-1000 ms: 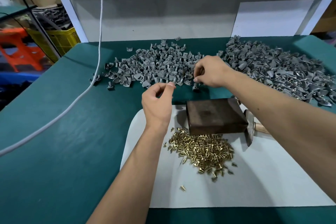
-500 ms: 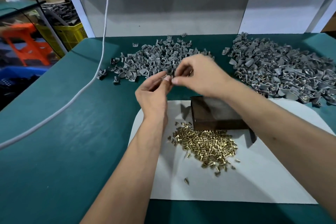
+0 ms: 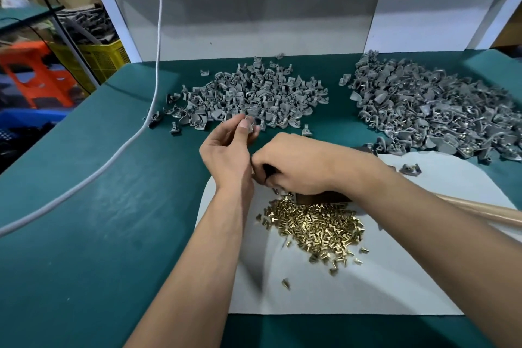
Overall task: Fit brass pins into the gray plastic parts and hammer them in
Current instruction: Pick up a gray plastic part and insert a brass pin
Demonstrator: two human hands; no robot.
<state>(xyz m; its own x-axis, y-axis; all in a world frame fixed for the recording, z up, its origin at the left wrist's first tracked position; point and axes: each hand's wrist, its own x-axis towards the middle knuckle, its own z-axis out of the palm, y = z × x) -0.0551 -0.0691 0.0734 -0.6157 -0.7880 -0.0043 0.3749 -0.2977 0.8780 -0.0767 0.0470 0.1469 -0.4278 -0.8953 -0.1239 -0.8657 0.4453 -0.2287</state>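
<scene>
Right hand [image 3: 293, 167] now down, fingertips curled at brass pins [image 3: 316, 223]; left hand [image 3: 228, 147] pinching gray part [image 3: 250, 123].

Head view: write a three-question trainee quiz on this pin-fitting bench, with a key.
1. True or false: the left hand pinches a gray part at its fingertips.
2. Where do the brass pins lie? A) on the white sheet B) on the bare green table C) in the yellow crate
3. Fill in: the right hand reaches down at the far edge of the ____ pile.

Key: 1 true; 2 A; 3 pin. Whether the right hand already holds a pin cannot be told, as its fingertips are hidden.
</scene>
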